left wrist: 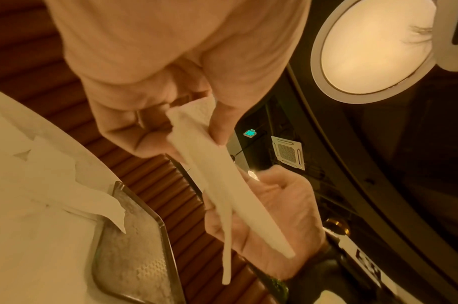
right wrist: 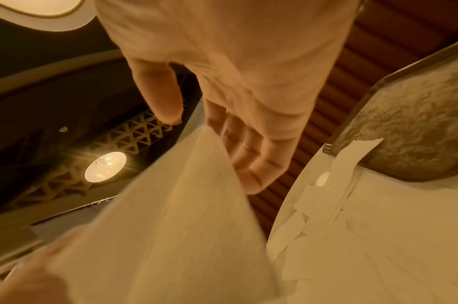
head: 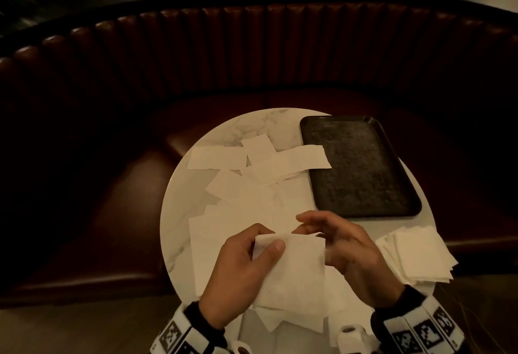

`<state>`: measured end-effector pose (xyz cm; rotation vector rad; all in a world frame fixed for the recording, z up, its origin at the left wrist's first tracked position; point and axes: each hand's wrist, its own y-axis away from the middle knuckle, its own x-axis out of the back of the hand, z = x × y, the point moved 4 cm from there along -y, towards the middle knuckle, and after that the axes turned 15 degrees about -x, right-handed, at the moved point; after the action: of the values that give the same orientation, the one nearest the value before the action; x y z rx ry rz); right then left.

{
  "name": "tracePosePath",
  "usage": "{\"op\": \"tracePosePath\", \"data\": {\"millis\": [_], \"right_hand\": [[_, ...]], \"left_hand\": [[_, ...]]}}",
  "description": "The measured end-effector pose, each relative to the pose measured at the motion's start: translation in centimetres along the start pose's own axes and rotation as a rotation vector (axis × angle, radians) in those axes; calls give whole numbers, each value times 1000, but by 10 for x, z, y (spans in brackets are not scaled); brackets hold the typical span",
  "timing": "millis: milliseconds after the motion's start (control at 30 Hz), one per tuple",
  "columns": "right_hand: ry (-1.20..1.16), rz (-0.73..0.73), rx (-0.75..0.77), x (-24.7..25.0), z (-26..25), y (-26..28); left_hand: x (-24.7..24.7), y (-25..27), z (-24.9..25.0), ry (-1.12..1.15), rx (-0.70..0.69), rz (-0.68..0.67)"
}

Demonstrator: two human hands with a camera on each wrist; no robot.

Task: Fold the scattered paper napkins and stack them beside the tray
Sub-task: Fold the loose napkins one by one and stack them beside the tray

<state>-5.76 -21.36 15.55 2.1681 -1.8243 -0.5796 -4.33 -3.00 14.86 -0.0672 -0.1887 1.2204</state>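
Observation:
Above the near part of the round marble table (head: 232, 129), my left hand (head: 266, 238) pinches the upper left corner of a white paper napkin (head: 297, 269), thumb on top. The left wrist view shows that napkin (left wrist: 222, 174) edge-on in two layers, with my left hand (left wrist: 181, 131) gripping its end. My right hand (head: 301, 224) is at its right edge with fingers loosely spread, gripping nothing. Several unfolded napkins (head: 252, 180) lie scattered over the table. A stack of folded napkins (head: 417, 255) sits at the right, just in front of the black tray (head: 361, 168).
One scattered napkin (head: 302, 158) overlaps the tray's left rim. A ribbed brown leather booth seat (head: 252, 59) curves round the far side of the table. The folded stack overhangs the table's right edge.

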Motion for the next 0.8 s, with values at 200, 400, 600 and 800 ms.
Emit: {"op": "tracePosePath", "data": {"millis": [200, 400, 600, 800], "right_hand": [[265, 248, -15, -16, -1, -9], [62, 289, -72, 4, 7, -6], [-27, 333, -143, 29, 27, -1], [102, 579, -191, 145, 51, 11]], "left_hand": [[-10, -3, 5, -15, -7, 80], [-7, -9, -1, -64, 19, 216], [-26, -12, -22, -4, 127, 188], [-52, -16, -43, 31, 224, 123]]}}
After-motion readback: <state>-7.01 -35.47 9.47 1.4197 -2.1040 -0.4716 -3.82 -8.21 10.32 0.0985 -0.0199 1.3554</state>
